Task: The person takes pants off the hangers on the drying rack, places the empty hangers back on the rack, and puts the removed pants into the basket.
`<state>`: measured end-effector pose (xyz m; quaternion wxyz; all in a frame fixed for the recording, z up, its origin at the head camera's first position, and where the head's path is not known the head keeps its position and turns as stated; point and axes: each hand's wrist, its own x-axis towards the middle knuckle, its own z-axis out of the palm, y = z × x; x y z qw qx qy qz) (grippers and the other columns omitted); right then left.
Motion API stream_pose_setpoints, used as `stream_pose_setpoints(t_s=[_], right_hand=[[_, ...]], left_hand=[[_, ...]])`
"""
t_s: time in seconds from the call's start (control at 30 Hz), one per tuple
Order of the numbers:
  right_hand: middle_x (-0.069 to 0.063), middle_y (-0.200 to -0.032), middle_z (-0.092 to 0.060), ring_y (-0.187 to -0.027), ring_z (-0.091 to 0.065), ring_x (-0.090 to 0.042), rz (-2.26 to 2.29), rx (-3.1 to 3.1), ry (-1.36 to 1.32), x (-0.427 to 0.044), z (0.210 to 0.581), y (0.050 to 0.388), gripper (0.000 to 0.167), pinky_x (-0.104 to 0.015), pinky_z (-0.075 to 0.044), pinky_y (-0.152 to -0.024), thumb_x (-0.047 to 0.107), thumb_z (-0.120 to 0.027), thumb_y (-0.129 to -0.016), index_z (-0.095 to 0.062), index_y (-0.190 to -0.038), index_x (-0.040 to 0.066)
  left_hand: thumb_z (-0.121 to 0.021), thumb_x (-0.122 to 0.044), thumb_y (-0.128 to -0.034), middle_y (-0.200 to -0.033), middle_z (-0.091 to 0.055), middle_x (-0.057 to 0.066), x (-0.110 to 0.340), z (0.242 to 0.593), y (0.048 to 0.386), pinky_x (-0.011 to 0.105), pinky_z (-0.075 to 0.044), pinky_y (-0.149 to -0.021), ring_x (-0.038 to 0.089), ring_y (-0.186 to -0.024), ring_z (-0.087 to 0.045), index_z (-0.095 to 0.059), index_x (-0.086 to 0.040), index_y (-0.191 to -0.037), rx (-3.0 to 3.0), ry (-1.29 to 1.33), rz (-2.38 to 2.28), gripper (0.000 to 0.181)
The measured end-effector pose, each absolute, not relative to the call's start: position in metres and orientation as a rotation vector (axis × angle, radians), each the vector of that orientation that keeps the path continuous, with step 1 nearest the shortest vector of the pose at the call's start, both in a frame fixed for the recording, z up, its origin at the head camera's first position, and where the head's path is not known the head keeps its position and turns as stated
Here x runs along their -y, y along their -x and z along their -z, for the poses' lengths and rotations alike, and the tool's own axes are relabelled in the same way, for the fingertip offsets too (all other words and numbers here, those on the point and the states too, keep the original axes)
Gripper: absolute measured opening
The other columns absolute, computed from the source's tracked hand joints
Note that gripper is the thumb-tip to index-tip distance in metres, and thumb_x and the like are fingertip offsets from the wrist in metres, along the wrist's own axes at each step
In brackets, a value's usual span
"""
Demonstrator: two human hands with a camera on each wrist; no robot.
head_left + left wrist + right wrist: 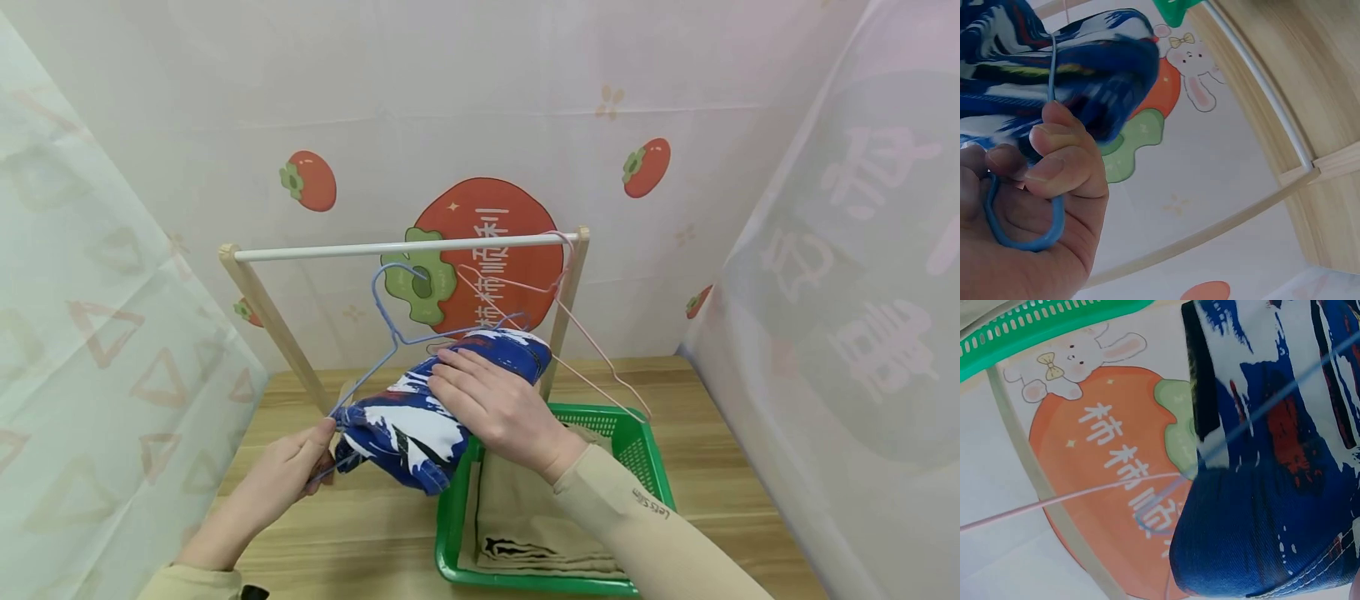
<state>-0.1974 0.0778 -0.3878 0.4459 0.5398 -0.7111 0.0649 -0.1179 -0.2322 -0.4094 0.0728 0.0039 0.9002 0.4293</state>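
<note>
A garment of blue denim-like cloth with white, red and black splashes (420, 421) hangs folded over the blue wire hanger (385, 312). Its exact kind is unclear. My left hand (288, 467) grips the hanger's left end, its fingers curled round the bent wire (1058, 219) in the left wrist view. On top of the garment lies my right hand (495, 400), fingers extended across the cloth; its thumb is hidden. The right wrist view has the garment's stitched edge (1241, 537) large, with the hanger wire blurred across it.
Behind the hands stands a rack with wooden legs and a white rail (337, 250). A pink hanger (592, 339) hangs at its right end. On the wooden table (735, 483), a green basket (450, 533) holds folded beige cloth (532, 508). Printed sheets enclose the back and sides.
</note>
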Motion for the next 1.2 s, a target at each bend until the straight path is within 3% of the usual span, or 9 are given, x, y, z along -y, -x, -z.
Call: stream_pose_setpoints(t_s=[0.13, 0.47, 1.03, 1.2], right_hand=[[-0.010, -0.134, -0.068, -0.135, -0.057, -0.024, -0.158, 1.732, -1.351, -0.078, 0.384, 0.195, 0.030, -0.037, -0.042, -0.114, 0.009, -0.054, -0.107, -0.060, -0.136, 0.003], [-0.011, -0.135, -0.067, -0.134, -0.058, -0.025, -0.203, 1.734, -1.349, -0.094, 0.376, 0.190, 0.032, -0.040, -0.045, -0.113, 0.011, -0.057, -0.106, -0.060, -0.136, 0.003], [-0.009, -0.137, -0.066, -0.135, -0.057, -0.025, -0.037, 1.673, -1.424, -0.107, 0.370, 0.182, 0.042, -0.039, -0.044, -0.113, 0.017, -0.074, -0.096, -0.059, -0.133, 0.006], [-0.010, -0.135, -0.067, -0.132, -0.059, -0.025, 0.019, 1.637, -1.430, -0.107, 0.375, 0.184, 0.027, -0.039, -0.045, -0.112, 0.009, -0.061, -0.104, -0.060, -0.130, 0.005]], left_hand=[[-0.031, -0.048, -0.1120, -0.069, -0.061, 0.003, 0.235, 0.413, 0.120, 0.024, -0.042, -0.052, 0.014, -0.056, -0.052, -0.060, -0.004, -0.084, -2.717, 0.031, -1.277, 0.060], [-0.026, -0.053, -0.1109, -0.061, -0.054, 0.004, 0.249, 0.421, 0.125, 0.027, -0.040, -0.054, 0.014, -0.053, -0.047, -0.058, -0.004, -0.072, -2.789, 0.089, -1.219, 0.071], [-0.024, -0.048, -0.1122, -0.061, -0.054, 0.003, 0.274, 0.423, 0.130, 0.030, -0.038, -0.053, 0.018, -0.055, -0.048, -0.057, -0.005, -0.074, -2.957, 0.106, -1.093, 0.066], [-0.021, -0.045, -0.1130, -0.063, -0.056, 0.003, 0.280, 0.420, 0.128, 0.028, -0.040, -0.054, 0.018, -0.057, -0.050, -0.056, -0.005, -0.075, -2.986, 0.048, -1.106, 0.065]])
